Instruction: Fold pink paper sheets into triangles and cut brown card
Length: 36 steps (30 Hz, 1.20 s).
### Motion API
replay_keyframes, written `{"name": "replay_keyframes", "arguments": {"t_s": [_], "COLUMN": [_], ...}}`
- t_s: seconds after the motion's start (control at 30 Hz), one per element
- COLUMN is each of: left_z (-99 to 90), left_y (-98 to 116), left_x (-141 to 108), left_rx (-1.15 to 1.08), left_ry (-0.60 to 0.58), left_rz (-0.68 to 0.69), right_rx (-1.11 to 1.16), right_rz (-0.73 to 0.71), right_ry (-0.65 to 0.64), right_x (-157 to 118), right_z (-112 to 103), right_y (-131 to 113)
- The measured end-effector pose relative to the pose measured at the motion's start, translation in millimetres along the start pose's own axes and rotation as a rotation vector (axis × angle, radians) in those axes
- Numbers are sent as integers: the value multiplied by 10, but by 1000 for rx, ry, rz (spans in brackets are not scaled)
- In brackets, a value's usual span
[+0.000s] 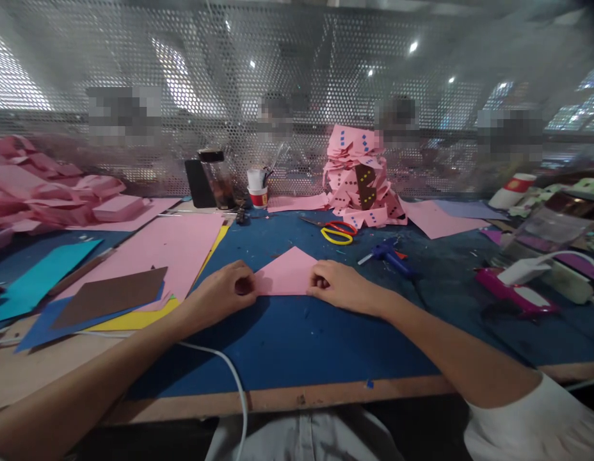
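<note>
A folded pink paper lies on the blue table mat, its point away from me and its straight edge toward me. My left hand pinches its left corner, thumb and fingers pressed together. At the right corner, my right hand grips the paper the same way. Just beyond the paper are scissors with red and yellow handles, and a blue glue gun lies to the right of them.
Decorated pink pieces are stacked at the back. Pink sheets, a brown sheet and a cyan sheet lie left. A white cable crosses the front edge. A jar and cup stand behind.
</note>
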<state>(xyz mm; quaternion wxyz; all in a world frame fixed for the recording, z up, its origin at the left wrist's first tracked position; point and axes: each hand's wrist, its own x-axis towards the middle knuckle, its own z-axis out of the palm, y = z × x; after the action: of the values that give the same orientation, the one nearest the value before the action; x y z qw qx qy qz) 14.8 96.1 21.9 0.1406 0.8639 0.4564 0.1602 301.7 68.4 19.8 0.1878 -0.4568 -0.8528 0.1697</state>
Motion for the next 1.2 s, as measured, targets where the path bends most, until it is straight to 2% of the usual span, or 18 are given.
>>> {"name": "replay_keyframes", "arguments": {"t_s": [0.33, 0.67, 1.2], "left_z": [-45, -64, -90], "left_y": [-85, -13, -38], "left_x": [18, -7, -12], "left_rx": [-42, 23, 7], "left_ry": [-40, -25, -39], "left_rz": [4, 18, 0], "right_rx": [-7, -15, -11], "right_rz": [11, 27, 16], "right_ry": [-5, -8, -5], "right_x": [2, 23, 16], "right_z": [-8, 7, 10], "right_y": [-19, -5, 9]}}
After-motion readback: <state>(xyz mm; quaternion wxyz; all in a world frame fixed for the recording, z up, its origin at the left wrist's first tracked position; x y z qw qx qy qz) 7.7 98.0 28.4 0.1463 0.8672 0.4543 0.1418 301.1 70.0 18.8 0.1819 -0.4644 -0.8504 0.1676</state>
